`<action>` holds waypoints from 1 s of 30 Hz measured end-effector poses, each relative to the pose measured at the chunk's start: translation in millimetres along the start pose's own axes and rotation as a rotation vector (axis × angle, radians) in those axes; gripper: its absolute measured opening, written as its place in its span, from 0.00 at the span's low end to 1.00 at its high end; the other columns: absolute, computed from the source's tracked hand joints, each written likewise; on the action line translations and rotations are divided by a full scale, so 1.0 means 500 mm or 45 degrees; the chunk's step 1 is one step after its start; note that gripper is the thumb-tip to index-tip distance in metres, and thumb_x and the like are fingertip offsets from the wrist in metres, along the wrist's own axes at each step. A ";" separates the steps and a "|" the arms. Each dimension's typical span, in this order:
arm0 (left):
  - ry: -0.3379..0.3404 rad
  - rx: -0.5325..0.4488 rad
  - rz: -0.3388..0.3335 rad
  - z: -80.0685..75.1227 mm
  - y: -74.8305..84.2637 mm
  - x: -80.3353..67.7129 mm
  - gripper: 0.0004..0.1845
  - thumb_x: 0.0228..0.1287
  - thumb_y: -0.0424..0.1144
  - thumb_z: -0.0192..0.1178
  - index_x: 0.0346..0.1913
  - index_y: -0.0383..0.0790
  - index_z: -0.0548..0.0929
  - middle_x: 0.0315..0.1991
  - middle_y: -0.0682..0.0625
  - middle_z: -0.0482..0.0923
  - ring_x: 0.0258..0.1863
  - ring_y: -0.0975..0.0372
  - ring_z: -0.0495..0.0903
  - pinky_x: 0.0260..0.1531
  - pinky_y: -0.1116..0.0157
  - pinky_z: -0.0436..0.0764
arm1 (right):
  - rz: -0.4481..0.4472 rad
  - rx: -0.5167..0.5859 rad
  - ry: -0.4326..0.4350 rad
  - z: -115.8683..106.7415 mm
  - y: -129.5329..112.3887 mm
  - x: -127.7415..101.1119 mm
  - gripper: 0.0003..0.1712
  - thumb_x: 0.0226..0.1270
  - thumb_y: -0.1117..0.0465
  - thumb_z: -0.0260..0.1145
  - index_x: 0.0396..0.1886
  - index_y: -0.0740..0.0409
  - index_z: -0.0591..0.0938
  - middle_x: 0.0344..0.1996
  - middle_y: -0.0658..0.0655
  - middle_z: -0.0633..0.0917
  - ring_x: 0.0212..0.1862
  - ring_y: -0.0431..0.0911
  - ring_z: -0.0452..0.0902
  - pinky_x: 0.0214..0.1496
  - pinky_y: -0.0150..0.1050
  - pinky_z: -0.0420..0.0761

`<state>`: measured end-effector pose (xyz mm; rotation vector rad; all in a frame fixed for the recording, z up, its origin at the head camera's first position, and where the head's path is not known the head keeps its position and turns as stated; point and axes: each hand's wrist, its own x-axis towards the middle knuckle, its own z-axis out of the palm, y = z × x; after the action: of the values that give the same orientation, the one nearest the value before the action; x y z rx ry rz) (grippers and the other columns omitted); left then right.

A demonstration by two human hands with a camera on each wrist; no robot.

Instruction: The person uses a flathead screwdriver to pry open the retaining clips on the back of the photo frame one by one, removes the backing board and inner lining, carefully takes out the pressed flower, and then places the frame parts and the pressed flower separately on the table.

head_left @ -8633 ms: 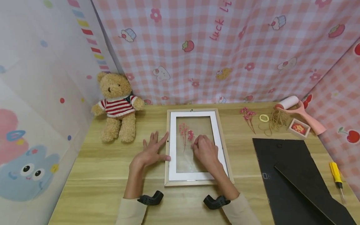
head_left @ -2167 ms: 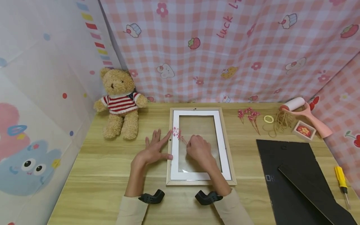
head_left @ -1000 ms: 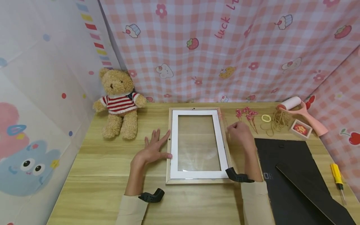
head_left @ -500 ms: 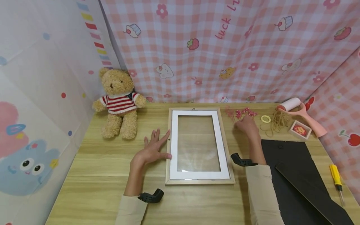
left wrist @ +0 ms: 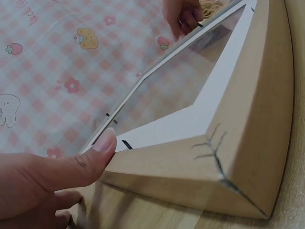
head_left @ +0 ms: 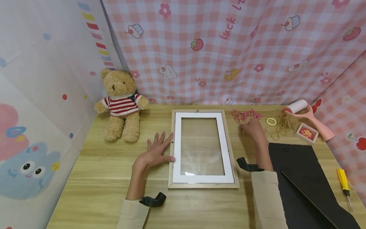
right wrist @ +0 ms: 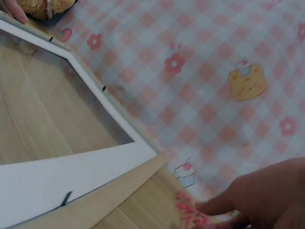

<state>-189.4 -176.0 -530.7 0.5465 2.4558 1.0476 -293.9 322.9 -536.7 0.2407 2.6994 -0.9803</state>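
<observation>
A light wooden picture frame [head_left: 235, 184] with a white mat [head_left: 176, 152] and a clear pane lies flat on the table. My left hand [head_left: 154, 153] rests at its left side, fingers spread. In the left wrist view the thumb [left wrist: 104, 140] of that hand presses on the frame's edge. To the right of the frame, my right hand [head_left: 254, 129] pinches the stem of a pink dried flower sprig [head_left: 235, 115], low over the table. Other pink sprigs [head_left: 251, 113] lie right beside it, their stems partly hidden by the hand. The right wrist view shows pink blossoms [right wrist: 185, 205] by the thumb.
A teddy bear [head_left: 123, 106] sits at the back left. At the right are a yellow ring [head_left: 271, 121], twine [head_left: 286, 122], a small box [head_left: 307, 133], a pink-handled lint roller [head_left: 317, 122], a black backing board [head_left: 297, 152] and a yellow screwdriver [head_left: 342, 179].
My right hand has lifted a pink sprig off the frame's pane and carried it right, beside the other sprigs. My left hand has stayed at the frame's left edge.
</observation>
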 end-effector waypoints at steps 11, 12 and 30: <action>0.255 0.046 -0.070 0.053 0.123 0.011 0.43 0.83 0.42 0.56 0.84 0.18 0.50 0.85 0.22 0.48 0.88 0.34 0.44 0.87 0.37 0.40 | -0.357 0.057 -0.347 0.026 -0.149 -0.277 0.20 0.87 0.53 0.62 0.39 0.66 0.82 0.25 0.55 0.79 0.29 0.46 0.72 0.34 0.40 0.73; 0.314 0.093 -0.086 0.057 0.142 0.010 0.42 0.81 0.40 0.57 0.83 0.15 0.53 0.83 0.19 0.51 0.87 0.31 0.47 0.87 0.35 0.43 | -0.365 0.058 -0.362 0.033 -0.150 -0.280 0.18 0.87 0.54 0.61 0.39 0.65 0.81 0.25 0.55 0.78 0.28 0.46 0.72 0.34 0.39 0.73; 0.709 0.637 -0.079 0.094 0.143 0.033 0.37 0.68 0.37 0.62 0.71 0.10 0.71 0.56 0.14 0.77 0.65 0.24 0.75 0.79 0.28 0.60 | -0.376 0.027 -0.352 0.066 -0.188 -0.288 0.13 0.88 0.63 0.59 0.39 0.66 0.79 0.22 0.57 0.82 0.23 0.45 0.76 0.26 0.37 0.76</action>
<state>-165.3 -94.6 -510.6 0.3454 3.2362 0.6030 -173.3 220.6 -461.4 -0.2785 2.5122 -1.0337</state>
